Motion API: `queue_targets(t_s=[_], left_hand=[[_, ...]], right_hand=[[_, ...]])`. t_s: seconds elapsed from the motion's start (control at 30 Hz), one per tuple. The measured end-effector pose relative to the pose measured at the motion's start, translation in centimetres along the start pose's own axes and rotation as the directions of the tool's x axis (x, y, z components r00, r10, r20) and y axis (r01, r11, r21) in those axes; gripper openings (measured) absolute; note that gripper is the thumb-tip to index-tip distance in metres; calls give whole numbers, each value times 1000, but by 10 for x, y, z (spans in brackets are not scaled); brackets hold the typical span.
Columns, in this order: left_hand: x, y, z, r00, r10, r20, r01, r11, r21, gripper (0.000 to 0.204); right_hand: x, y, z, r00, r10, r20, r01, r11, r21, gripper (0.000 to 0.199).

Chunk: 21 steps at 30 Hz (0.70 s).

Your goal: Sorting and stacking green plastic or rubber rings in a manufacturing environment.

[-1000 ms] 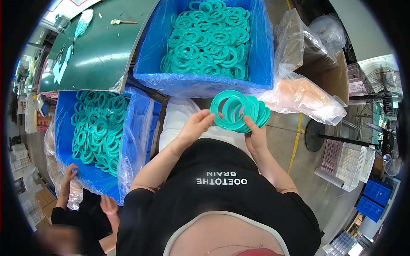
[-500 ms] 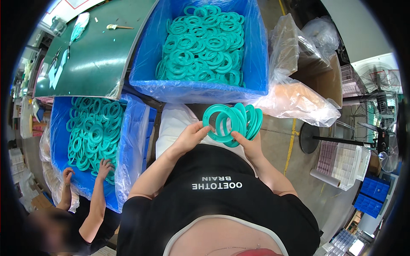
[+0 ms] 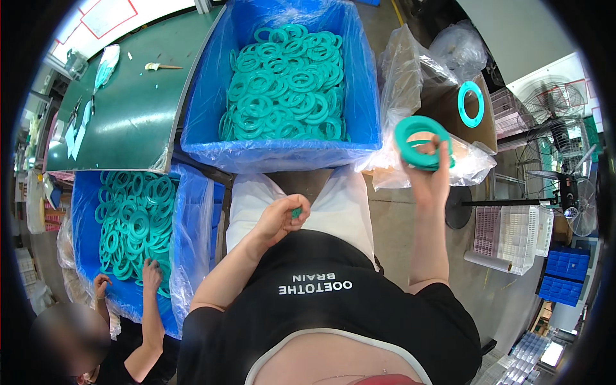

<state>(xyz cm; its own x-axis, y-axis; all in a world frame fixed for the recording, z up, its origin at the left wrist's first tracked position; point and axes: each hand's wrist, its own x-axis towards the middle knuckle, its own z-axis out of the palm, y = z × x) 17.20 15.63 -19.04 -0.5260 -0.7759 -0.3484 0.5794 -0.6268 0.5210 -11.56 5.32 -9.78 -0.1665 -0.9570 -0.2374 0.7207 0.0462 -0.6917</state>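
Note:
My right hand (image 3: 428,173) is raised at the right, its fingers closed around a stack of flat teal rings (image 3: 420,122). A single teal ring (image 3: 471,85) shows just beyond, against the open cardboard box (image 3: 484,131); whether it is in the air or touching the box, I cannot tell. In front of my lap, my left hand (image 3: 277,221) is curled closed around a small teal scrap (image 3: 296,212), of which only a bit shows between the fingers.
A large plastic-lined blue bin (image 3: 282,159) ahead holds many teal rings. Another blue bin (image 3: 192,244) stands at the left, where a co-worker's hands (image 3: 152,276) reach in. A green table (image 3: 135,109) carries a brush and scissors. A standing fan (image 3: 564,154) is at the right.
My hands have moved apart. The right carried the rings up and right toward the cardboard box, where one ring now shows separately. My left hand let go of the rings and closed on a scrap.

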Motion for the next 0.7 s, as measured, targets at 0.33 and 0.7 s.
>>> queue_targets(t_s=[0.33,0.7], left_hand=[[5,5,6,918,230,-322,-187,969,159,18],[-2,0,-14,886,218,-410,-127,963,237,35]], right_hand=[[-59,90,-11,767,474,432,-405,881,-245,25],[-71,101,-15,723,97,684,609,381,-696,25]])
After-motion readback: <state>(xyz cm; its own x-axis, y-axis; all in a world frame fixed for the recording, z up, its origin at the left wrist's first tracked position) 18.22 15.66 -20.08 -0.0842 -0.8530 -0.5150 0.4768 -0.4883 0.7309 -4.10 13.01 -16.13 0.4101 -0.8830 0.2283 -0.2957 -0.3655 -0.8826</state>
